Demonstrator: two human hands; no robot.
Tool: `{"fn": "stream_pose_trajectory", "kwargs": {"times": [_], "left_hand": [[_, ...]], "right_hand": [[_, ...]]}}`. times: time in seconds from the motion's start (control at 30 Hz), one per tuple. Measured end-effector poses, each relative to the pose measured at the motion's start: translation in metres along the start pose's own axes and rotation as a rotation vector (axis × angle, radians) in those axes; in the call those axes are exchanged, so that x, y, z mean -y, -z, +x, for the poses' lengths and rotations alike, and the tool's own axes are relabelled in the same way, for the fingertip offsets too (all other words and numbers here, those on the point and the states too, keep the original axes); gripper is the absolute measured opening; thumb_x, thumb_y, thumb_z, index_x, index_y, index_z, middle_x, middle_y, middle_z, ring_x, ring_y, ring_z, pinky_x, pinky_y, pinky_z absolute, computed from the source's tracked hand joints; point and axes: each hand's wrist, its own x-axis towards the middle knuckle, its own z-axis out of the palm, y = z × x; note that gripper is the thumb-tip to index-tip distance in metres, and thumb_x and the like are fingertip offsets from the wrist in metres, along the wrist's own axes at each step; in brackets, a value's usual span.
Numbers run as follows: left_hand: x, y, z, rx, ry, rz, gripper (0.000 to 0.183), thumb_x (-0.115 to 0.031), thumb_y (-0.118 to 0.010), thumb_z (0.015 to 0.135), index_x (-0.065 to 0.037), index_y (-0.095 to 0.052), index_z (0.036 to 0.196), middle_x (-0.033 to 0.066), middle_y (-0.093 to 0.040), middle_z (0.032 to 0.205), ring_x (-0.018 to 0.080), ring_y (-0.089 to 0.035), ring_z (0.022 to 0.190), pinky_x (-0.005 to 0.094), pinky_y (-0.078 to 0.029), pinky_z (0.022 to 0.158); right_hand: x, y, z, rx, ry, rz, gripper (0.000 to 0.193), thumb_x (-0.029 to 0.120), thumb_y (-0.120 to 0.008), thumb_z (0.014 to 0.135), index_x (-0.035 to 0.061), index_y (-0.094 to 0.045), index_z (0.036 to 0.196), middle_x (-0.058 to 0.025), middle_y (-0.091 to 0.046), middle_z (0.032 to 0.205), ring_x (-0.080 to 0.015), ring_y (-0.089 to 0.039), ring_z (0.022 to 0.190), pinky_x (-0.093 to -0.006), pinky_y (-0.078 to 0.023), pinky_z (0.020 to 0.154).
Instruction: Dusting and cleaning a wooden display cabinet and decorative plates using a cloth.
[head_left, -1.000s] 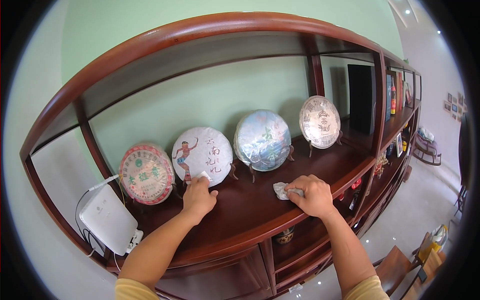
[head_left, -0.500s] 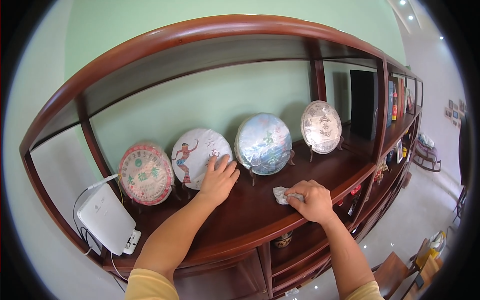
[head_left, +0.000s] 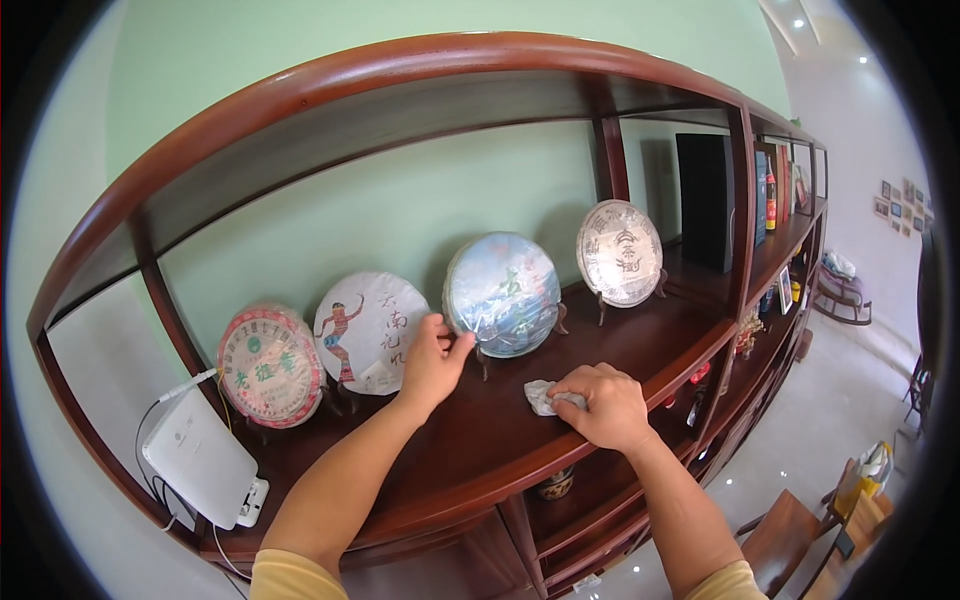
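Observation:
Wrapped round tea cakes stand upright on small dark stands along the shelf (head_left: 470, 410). My left hand (head_left: 432, 368) is between the white tea cake (head_left: 375, 340) with a dancing figure and the blue tea cake (head_left: 503, 290) in clear wrap. Its thumb and fingers are apart, the thumb tip over the blue cake's lower left edge; I cannot tell whether it touches. Near the shelf's front edge, my right hand (head_left: 605, 405) presses a crumpled whitish cloth or tissue (head_left: 538, 397) onto the wood. A red-rimmed tea cake (head_left: 270, 365) leans at the left, a beige one (head_left: 620, 253) at the right.
A white router (head_left: 200, 455) with cables stands at the shelf's left end. A dark upright post (head_left: 610, 160) and a black box (head_left: 705, 200) are at the right. Below the shelf sits a patterned pot (head_left: 556, 485). A wooden chair (head_left: 785, 545) is at lower right.
My left hand has come off the white tea cake's face and shifted right toward the blue one. The right hand still holds the cloth or tissue; the whole view has shifted slightly.

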Motion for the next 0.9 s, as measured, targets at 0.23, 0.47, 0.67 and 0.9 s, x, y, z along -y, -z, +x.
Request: {"fn": "stream_pose_trajectory", "kwargs": {"times": [0.23, 0.47, 0.67, 0.9], "left_hand": [[-0.017, -0.012, 0.034, 0.286, 0.677, -0.889, 0.071, -0.014, -0.074, 0.075, -0.013, -0.029, 0.13, 0.0136, -0.041, 0.131, 0.038, -0.052, 0.108, 0.0616, -0.039, 0.09], [-0.006, -0.024, 0.034, 0.377, 0.63, -1.043, 0.064, -0.004, -0.071, 0.076, -0.009, -0.033, 0.128, 0.0133, -0.051, 0.12, 0.0292, -0.057, 0.102, 0.0516, -0.049, 0.083], [0.002, -0.029, 0.037, 0.501, 0.627, -1.126, 0.043, -0.005, -0.068, 0.08, -0.003, -0.05, 0.119, 0.0111, -0.058, 0.111, 0.0236, -0.059, 0.099, 0.0463, -0.051, 0.081], [-0.005, -0.034, 0.027, 0.369, 0.575, -1.16, 0.034, -0.006, -0.07, 0.078, -0.005, -0.058, 0.11, 0.009, -0.063, 0.101, 0.0208, -0.061, 0.089, 0.0364, -0.052, 0.072]], "right_hand": [[-0.001, 0.0, -0.002, -0.028, 0.008, -0.005, 0.009, 0.023, -0.067, 0.072, 0.0191, -0.071, 0.079, 0.0005, -0.066, 0.083, -0.0226, -0.061, 0.077, -0.0367, -0.05, 0.07], [-0.002, -0.001, 0.0, -0.026, 0.029, -0.017, 0.01, 0.022, -0.068, 0.073, 0.0176, -0.071, 0.081, -0.0001, -0.066, 0.083, -0.0226, -0.061, 0.075, -0.0347, -0.05, 0.069], [-0.001, 0.004, -0.004, -0.015, 0.023, -0.018, 0.01, 0.024, -0.067, 0.073, 0.0184, -0.071, 0.081, 0.0012, -0.065, 0.082, -0.0214, -0.06, 0.078, -0.0361, -0.049, 0.07], [0.001, 0.003, 0.001, 0.005, 0.032, -0.005, 0.016, 0.02, -0.068, 0.069, 0.0177, -0.07, 0.084, 0.0004, -0.064, 0.084, -0.0241, -0.06, 0.078, -0.0368, -0.05, 0.07]]}}
